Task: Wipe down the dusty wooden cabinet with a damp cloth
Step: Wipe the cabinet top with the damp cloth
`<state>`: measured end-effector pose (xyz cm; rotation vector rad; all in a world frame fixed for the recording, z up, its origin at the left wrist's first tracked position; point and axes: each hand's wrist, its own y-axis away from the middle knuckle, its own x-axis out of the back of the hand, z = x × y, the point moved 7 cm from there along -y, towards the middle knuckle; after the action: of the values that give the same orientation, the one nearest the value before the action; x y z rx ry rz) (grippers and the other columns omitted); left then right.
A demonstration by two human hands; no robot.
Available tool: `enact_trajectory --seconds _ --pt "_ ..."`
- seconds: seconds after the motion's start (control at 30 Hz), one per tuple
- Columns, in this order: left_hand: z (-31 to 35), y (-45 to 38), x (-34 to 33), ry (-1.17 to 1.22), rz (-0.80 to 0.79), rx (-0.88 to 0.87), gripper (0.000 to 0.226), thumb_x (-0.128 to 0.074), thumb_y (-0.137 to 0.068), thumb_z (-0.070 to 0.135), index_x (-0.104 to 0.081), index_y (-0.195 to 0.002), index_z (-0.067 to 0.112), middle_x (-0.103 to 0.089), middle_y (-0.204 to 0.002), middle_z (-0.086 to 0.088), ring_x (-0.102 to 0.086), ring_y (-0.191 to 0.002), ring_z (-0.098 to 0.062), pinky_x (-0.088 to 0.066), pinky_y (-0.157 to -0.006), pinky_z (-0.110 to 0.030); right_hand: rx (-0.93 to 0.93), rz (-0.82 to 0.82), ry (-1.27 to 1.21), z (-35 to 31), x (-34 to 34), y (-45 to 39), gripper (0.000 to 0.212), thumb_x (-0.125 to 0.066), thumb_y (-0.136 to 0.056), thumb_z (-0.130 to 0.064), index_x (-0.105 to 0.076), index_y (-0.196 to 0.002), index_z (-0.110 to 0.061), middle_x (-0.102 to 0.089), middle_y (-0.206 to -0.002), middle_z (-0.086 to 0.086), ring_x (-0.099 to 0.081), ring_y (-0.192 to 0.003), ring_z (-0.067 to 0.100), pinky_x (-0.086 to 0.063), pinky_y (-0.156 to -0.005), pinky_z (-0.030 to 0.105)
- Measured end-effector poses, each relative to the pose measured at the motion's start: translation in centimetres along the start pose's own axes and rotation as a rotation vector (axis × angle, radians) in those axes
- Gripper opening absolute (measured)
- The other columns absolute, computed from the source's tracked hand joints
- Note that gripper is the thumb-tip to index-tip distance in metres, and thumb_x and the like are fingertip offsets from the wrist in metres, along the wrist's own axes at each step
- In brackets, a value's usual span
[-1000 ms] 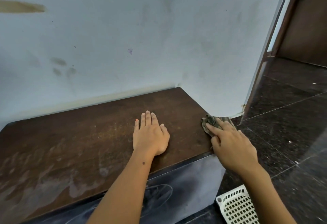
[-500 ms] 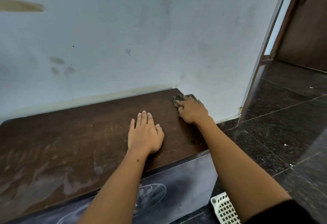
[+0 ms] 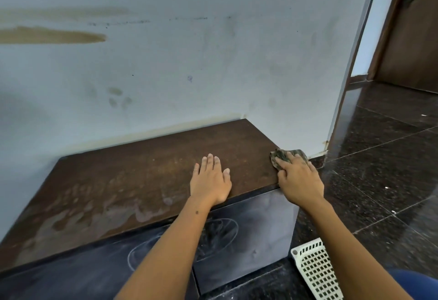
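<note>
Across the middle of the frame runs the brown top of the wooden cabinet (image 3: 142, 169), its back edge tight against the stained pale wall (image 3: 189, 62) and its front edge slanting from lower left up to the right corner. The top is bare wood from the left hand out to the far left end, with pale dust patches thickest along the lower left front edge. The right end of the top finishes just short of the wall's corner, and beyond it the dark polished floor (image 3: 379, 169) spreads to the right edge of the frame. At upper right a dark brown door (image 3: 414, 39) stands behind the wall's end. Below the top, the cabinet's dark front panel carries chalky oval smears. At lower right a white perforated basket (image 3: 312, 271) sits on the floor just beside the cabinet's right side, below the right forearm.

The left hand (image 3: 209, 181) lies flat on the top near the front edge, fingers straight and close together, pointing toward the wall, holding nothing. The right hand (image 3: 298, 179) sits at the cabinet's right front corner, its fingers curled over a dark mottled cloth (image 3: 284, 155) and pressing it onto the right edge of the top. The cloth shows past the fingertips, toward the wall, partly overhanging the edge; the two hands are near each other but apart.
</note>
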<state>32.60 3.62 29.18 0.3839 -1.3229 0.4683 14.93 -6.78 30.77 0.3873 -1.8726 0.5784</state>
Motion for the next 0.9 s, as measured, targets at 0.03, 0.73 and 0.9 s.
enact_trajectory --seconds 0.03,0.73,0.9 --pt "-0.4 0.9 0.0 0.017 -0.011 -0.014 0.058 -0.011 -0.101 0.040 -0.002 -0.150 0.011 0.005 -0.159 -0.005 0.006 -0.146 -0.018 0.003 -0.117 -0.035 0.004 0.010 0.014 -1.1 -0.2 0.5 0.047 -0.032 -0.097 -0.028 -0.038 -0.144 -0.028 -0.022 -0.157 0.003 -0.016 -0.145 0.019 -0.008 -0.118 0.037" --pt "-19.5 19.5 7.9 0.461 0.216 0.425 0.058 -0.014 -0.100 0.046 -0.020 -0.149 0.014 -0.010 -0.158 -0.004 0.000 -0.146 -0.014 0.006 -0.115 -0.033 0.523 -0.087 -0.087 -28.1 -5.2 9.8 0.038 -0.038 -0.092 -0.030 -0.054 -0.126 -0.035 -0.044 -0.142 -0.004 -0.033 -0.134 0.016 -0.022 -0.110 0.043" --pt "-23.6 19.6 7.1 0.313 0.162 0.521 0.061 -0.013 -0.099 0.047 -0.022 -0.148 0.012 -0.009 -0.158 -0.008 0.001 -0.146 -0.019 0.004 -0.116 -0.040 0.170 -0.004 0.095 -16.4 -3.2 3.1 0.043 -0.030 -0.093 -0.031 -0.054 -0.128 -0.033 -0.043 -0.144 0.000 -0.020 -0.141 0.024 -0.007 -0.115 0.050"
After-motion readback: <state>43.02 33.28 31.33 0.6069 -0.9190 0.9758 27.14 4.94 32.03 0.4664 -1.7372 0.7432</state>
